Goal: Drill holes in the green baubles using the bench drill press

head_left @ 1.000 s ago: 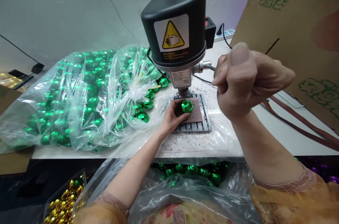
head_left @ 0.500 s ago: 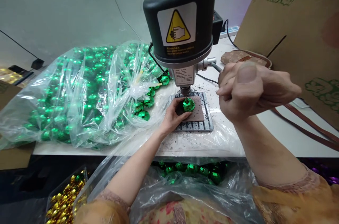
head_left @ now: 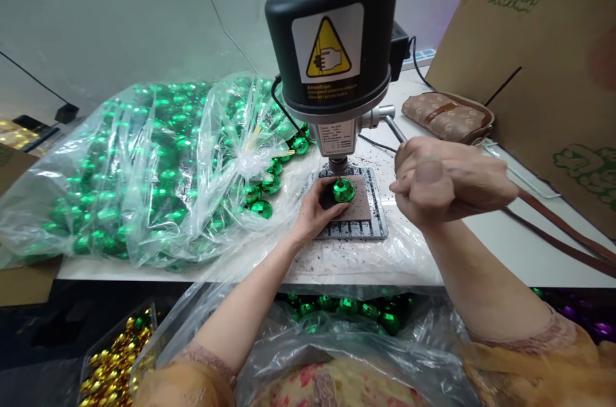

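Beneath the chuck of a black-topped drill press point(head_left: 332, 34), a shiny green faceted ball point(head_left: 343, 190) rests on a brown pad point(head_left: 360, 208). My left hand point(head_left: 318, 208) grips this ball between thumb and fingers from the left. The pad lies on the press's grey slotted base point(head_left: 380, 227), which is strewn with dark shavings. To the right, my right hand point(head_left: 445, 182) is closed around the press's metal feed lever point(head_left: 395, 128); the lever's end is hidden in my fist. Whether the drill tip touches the ball I cannot tell.
A clear plastic bag point(head_left: 120, 176) full of green balls fills the table's left side, with several loose ones beside its mouth. A brown patterned purse point(head_left: 445, 115) and a large cardboard box point(head_left: 543, 73) stand right. Below the edge are a tub of gold balls point(head_left: 115, 362) and green balls point(head_left: 346, 307) in plastic.
My right hand has moved down and slightly left with the feed lever, uncovering more of the purse. My left hand and the green ball have stayed in place.
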Tool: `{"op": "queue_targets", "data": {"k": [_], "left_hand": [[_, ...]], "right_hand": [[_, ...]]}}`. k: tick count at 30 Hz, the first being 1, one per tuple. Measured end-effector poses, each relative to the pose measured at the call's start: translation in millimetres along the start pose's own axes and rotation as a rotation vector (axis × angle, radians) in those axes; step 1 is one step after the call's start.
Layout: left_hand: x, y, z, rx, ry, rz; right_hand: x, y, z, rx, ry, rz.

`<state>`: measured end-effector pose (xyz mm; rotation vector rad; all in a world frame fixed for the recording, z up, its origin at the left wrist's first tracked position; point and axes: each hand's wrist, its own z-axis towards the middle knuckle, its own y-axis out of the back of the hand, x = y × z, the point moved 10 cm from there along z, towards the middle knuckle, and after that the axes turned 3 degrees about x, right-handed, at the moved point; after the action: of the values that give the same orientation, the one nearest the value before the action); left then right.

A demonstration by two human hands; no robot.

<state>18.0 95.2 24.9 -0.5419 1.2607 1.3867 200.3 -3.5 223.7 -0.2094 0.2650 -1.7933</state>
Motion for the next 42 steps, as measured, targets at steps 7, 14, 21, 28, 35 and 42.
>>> {"op": "queue_targets", "data": {"k": [7,14,21,28,35,42], "left_hand": [[-14,3.2,0,-0.074,0.026,0.046],[-98,-13.7,-72,0.317,-0.149,0.468],[-97,34.7,-111,0.373,-0.166,0.732],[-9,135.3,-46,0.191,0.350,1.247],[-56,124.5,-36,-0.050,0.168,0.751],[-20,46.5,-24,-0.206,0.318,-0.454]], "right_hand": [[-21,-14,45,-0.040,-0.346,-0.022],[-40,-29,61,0.113,-0.469,-0.109],[-39,-26,56,-0.022,-0.466,-0.041],[-36,-25,55,0.033,-0.510,-0.093],[-33,-24,59,0.015,-0.432,0.034],[-34,-23,58,-0.010,-0.438,0.010]]}}
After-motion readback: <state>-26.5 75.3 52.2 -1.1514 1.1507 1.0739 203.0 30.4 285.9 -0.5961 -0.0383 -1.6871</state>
